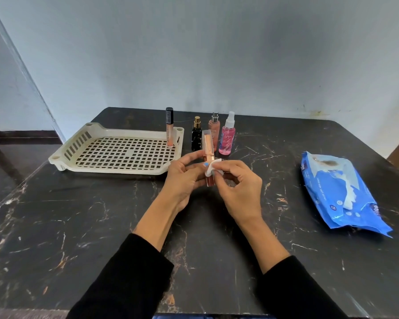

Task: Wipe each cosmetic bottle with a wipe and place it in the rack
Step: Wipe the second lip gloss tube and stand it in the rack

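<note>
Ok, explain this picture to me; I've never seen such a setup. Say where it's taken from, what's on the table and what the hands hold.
There is no machine here. A person wears a camera on the head that looks down at both bare hands. The left hand holds a rose-gold lip gloss upright, and the right hand pinches a small white wipe against it. On the black table sits a cream rack with one tube standing in it. Beside the rack stand three spray bottles: black, peach and pink. A blue wipes pack lies to the right.
</note>
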